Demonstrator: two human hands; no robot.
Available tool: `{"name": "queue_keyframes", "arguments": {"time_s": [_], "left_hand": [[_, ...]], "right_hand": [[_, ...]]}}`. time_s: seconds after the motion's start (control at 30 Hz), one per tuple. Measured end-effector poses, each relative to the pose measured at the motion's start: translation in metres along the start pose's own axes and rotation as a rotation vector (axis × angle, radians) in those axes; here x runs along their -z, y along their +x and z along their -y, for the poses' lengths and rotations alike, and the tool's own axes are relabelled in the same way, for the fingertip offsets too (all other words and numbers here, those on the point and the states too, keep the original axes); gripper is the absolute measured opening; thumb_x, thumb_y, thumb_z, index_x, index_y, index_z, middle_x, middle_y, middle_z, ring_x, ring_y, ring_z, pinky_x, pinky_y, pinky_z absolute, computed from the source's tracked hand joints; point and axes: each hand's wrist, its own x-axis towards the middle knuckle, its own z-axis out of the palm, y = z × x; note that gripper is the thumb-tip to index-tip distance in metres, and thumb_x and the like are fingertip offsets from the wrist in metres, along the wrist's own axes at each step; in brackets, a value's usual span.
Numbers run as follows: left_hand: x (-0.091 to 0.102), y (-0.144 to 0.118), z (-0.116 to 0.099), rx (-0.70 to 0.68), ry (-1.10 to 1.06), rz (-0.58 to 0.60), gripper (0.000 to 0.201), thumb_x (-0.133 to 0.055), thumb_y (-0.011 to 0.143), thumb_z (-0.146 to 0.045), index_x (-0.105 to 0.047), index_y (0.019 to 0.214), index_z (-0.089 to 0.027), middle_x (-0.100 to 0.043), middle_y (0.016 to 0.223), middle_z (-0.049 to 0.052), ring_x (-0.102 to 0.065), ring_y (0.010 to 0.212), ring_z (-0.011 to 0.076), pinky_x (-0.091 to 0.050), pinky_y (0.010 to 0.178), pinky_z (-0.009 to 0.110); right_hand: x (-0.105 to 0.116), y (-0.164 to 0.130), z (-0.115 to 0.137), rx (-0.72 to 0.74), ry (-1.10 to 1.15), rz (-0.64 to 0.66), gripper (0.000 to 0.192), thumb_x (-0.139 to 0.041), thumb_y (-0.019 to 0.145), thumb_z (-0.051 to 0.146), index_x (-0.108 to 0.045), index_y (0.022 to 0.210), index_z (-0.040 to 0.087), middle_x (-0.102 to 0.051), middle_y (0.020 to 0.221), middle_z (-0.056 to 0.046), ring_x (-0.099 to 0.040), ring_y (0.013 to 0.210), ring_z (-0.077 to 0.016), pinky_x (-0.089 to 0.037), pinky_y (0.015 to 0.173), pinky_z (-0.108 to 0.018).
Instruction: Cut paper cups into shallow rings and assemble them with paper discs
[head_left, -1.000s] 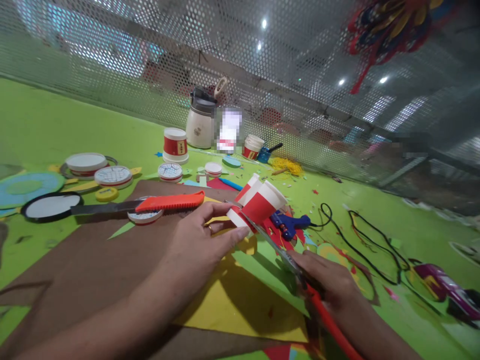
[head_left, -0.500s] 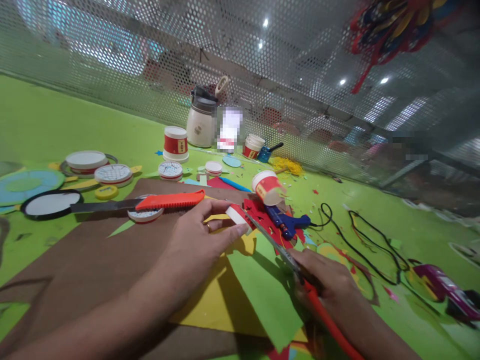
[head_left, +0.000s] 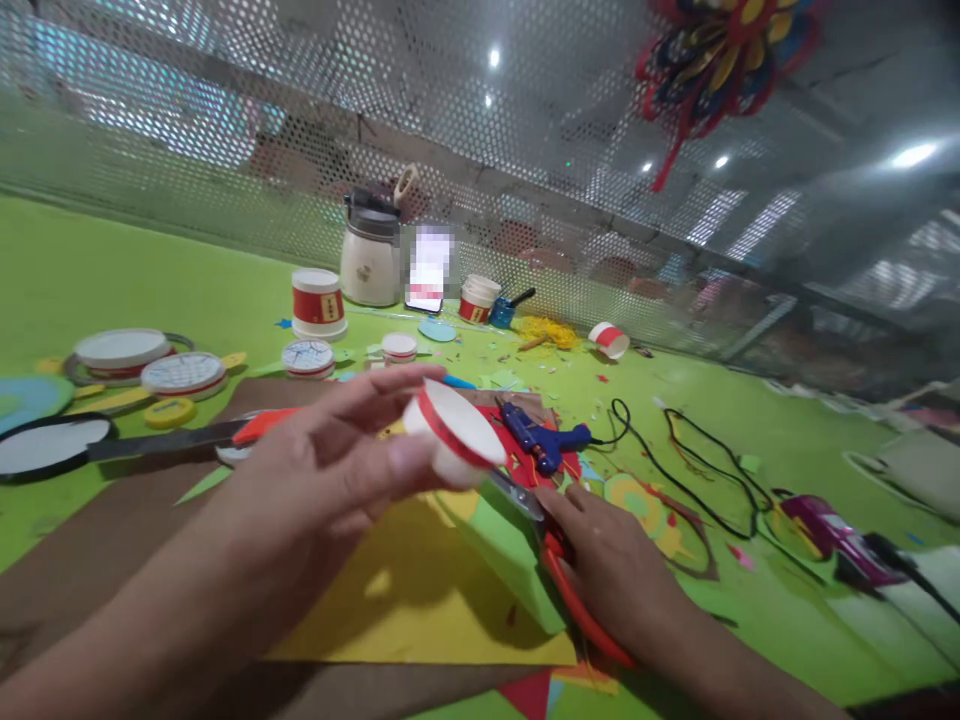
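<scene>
Between the thumb and fingers of my left hand (head_left: 322,470) is the cut-off base of a paper cup (head_left: 461,425), white with a red band, tilted so its flat round face shows. My right hand (head_left: 607,560) grips scissors with orange-red handles (head_left: 581,610). The scissor blades point up and left, their tips at the lower right edge of the cup base; whether they touch it I cannot tell. Beneath lie green paper (head_left: 510,560) and a yellow sheet (head_left: 420,590) on brown board. Behind the scissors, a blue glue gun (head_left: 544,437) rests on red paper.
A red-and-white cup piece (head_left: 608,341) lies on its side at the back. A white jug (head_left: 371,255), a lit phone (head_left: 429,270) and an upright paper cup (head_left: 318,303) stand along the mesh. A black cable (head_left: 712,500) and purple device (head_left: 836,540) lie right.
The upper cup piece, in mid-air before, now lies farther back on the table. My left hand has turned the cup base to show its flat face. The camera view has shifted right.
</scene>
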Motion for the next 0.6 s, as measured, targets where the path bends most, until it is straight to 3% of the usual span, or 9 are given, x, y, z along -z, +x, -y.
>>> {"name": "queue_keyframes", "arguments": {"time_s": [0.1,0.17,0.23,0.33,0.47,0.6], "left_hand": [[-0.008,-0.018,0.012,0.124,0.146,0.372,0.053,-0.079,0.068,-0.031,-0.065,0.119,-0.036,-0.072,0.115,0.004,-0.069,0.101,0.0305,-0.058,0.08,0.04],[-0.009,-0.028,0.018,0.065,0.386,0.501,0.062,-0.081,0.066,-0.03,-0.062,0.124,-0.041,-0.067,0.126,0.001,-0.061,0.117,0.0317,-0.05,0.097,0.043],[-0.007,-0.033,0.021,-0.022,0.662,0.544,0.061,-0.078,0.067,-0.026,-0.063,0.124,-0.043,-0.065,0.13,0.0,-0.056,0.123,0.033,-0.044,0.103,0.044],[0.001,-0.031,0.016,-0.037,0.9,0.61,0.061,-0.073,0.069,-0.026,-0.062,0.126,-0.044,-0.067,0.127,0.001,-0.061,0.113,0.0335,-0.05,0.094,0.041],[0.01,-0.024,0.007,0.003,0.987,0.565,0.06,-0.074,0.07,-0.034,-0.061,0.128,-0.042,-0.067,0.127,0.003,-0.061,0.113,0.0356,-0.049,0.092,0.04],[0.012,-0.022,0.005,0.037,0.963,0.535,0.056,-0.074,0.071,-0.035,-0.064,0.126,-0.039,-0.072,0.111,0.005,-0.067,0.091,0.0288,-0.052,0.076,0.033]], "right_hand": [[-0.002,0.001,0.007,0.002,-0.007,-0.025,0.028,-0.049,0.084,0.013,-0.063,0.107,0.018,-0.065,0.091,-0.012,-0.062,0.083,-0.0278,-0.047,0.069,-0.037],[-0.001,0.002,0.009,0.002,0.007,-0.041,0.024,-0.05,0.085,0.015,-0.063,0.105,0.017,-0.065,0.094,-0.013,-0.062,0.086,-0.0281,-0.046,0.073,-0.038],[0.0,0.003,0.01,0.001,0.022,-0.061,0.026,-0.052,0.084,0.014,-0.062,0.107,0.016,-0.066,0.099,-0.014,-0.062,0.091,-0.0284,-0.046,0.076,-0.038],[0.003,0.006,0.009,-0.004,0.054,-0.087,0.029,-0.053,0.084,0.014,-0.061,0.112,0.015,-0.066,0.102,-0.014,-0.062,0.094,-0.0287,-0.046,0.078,-0.038],[0.007,0.006,0.009,-0.013,0.128,-0.124,0.041,-0.057,0.087,0.023,-0.055,0.127,0.015,-0.066,0.109,-0.016,-0.062,0.1,-0.0303,-0.048,0.082,-0.04],[0.009,0.004,0.011,0.012,0.215,-0.15,0.043,-0.064,0.084,0.029,-0.059,0.125,0.017,-0.066,0.112,-0.015,-0.062,0.102,-0.0287,-0.049,0.084,-0.039]]}}
